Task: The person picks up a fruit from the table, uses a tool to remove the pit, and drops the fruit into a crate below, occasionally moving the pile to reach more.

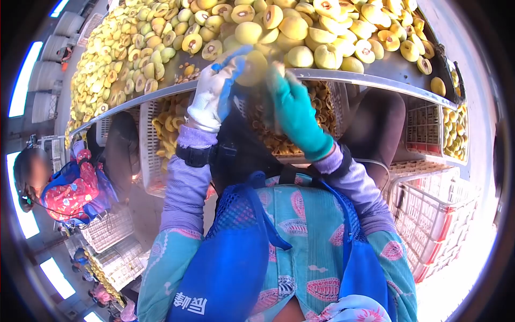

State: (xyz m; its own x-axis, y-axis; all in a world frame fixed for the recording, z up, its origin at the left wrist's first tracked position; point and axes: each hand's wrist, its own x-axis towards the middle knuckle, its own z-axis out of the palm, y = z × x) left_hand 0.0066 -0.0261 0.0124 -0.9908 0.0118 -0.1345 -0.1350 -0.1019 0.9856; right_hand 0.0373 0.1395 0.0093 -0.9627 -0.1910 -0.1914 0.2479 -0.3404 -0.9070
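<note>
My left hand (210, 94), in a white and blue glove, has its fingers curled at the side of a blurred yellow peach (251, 70) over the table's front edge. Just right of that fruit is my right hand (298, 112) in a green glove. Its fingers are bent together, and motion blur hides what is in them. Many halved yellow peaches (292, 27), some showing brown centres, lie heaped on the metal table (214, 76) beyond both hands. Below them, under the table edge, a crate holds brownish-yellow peach pieces (322, 110).
White plastic crates (434, 214) stand to my right, one under the table with peaches (455, 129). Another crate (152, 145) is by my left knee. A person in red floral clothing (72, 188) sits further left, near more crates (107, 231). Large pale tubs (45, 75) line the far left.
</note>
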